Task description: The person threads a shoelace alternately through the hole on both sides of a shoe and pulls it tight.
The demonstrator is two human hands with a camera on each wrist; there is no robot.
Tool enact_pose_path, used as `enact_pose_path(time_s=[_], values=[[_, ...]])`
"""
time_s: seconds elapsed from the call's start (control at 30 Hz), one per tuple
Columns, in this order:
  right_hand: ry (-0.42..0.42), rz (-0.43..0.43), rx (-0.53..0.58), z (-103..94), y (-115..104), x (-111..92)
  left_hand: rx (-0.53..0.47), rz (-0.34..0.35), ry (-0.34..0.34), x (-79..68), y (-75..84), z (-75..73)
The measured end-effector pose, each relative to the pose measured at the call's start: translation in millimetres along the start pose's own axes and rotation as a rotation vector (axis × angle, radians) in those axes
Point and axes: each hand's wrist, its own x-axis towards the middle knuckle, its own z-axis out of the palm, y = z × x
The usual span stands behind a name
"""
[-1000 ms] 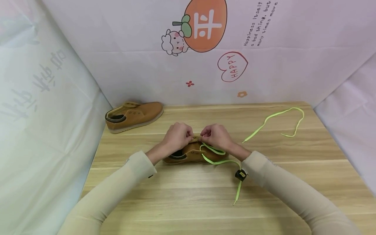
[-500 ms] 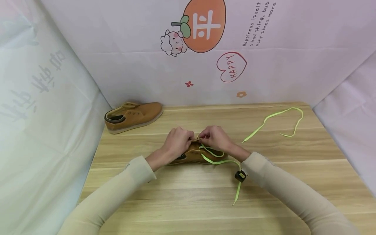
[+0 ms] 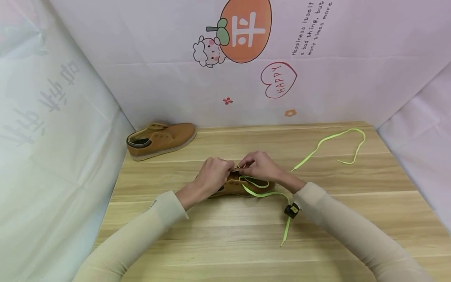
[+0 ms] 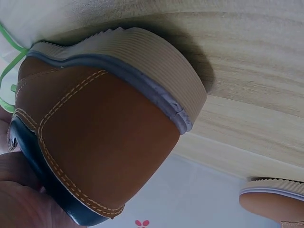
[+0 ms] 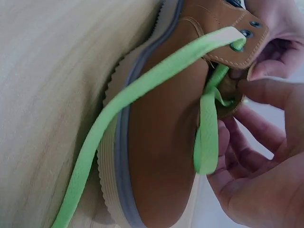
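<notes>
A tan lace-up shoe (image 3: 230, 190) lies at mid table, toe to the right. My left hand (image 3: 214, 175) pinches its far eyelet flap and covers part of the opening. On the same flap, my right hand (image 3: 262, 167) pinches a yellow-green shoelace (image 3: 262, 195), whose tip shows between the two hands. From the right wrist, the shoelace (image 5: 128, 97) comes out of an eyelet in the near flap, and a slack loop crosses to the far flap. The left wrist view shows the shoe's heel (image 4: 104, 137); the left fingers are mostly hidden behind it.
A second tan shoe (image 3: 181, 136), without a lace, stands at the back left. Another yellow-green shoelace (image 3: 329, 137) lies curved at the back right. A small black device (image 3: 291, 210) at my right cuff sits over the working lace. White printed sheets enclose the wooden table (image 3: 225, 250).
My left hand has shifted slightly right and nearer, and the far flap has tipped up to stand edge-on. The right hand has moved slightly. The second shoe and spare shoelace have stayed put.
</notes>
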Motion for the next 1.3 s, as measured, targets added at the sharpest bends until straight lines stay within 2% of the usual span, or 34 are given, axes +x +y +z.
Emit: enact_pose_path(time_s=[0.13, 0.4, 0.6, 0.8, 0.97, 1.07, 1.3], values=[[-0.02, 0.069, 0.074, -2.7, -0.3, -0.3, -0.004, 0.008, 0.017, -1.1, 0.1, 0.4], [0.034, 0.124, 0.129, -0.2, 0.1, 1.0, -0.012, -0.003, 0.016, -4.3, 0.0, 3.6], [0.106, 0.178, 0.336, -5.7, -0.9, 4.4, -0.037, -0.001, 0.031, -5.6, -0.3, 5.0], [0.169, 0.157, 0.493, -20.8, -1.8, 7.8, -0.039, 0.001, 0.06, -6.5, -0.8, 5.2], [0.237, 0.199, 0.601, -36.3, -1.3, 9.6, -0.033, -0.001, 0.07, -7.1, -1.6, 6.5], [0.287, 0.225, 0.637, -47.9, 1.1, 9.1, -0.028, -0.003, 0.069, -7.3, -1.7, 7.1], [0.388, 0.222, 0.703, -72.4, 11.6, 5.4, -0.03, -0.008, 0.082, -8.0, -1.6, 8.3]])
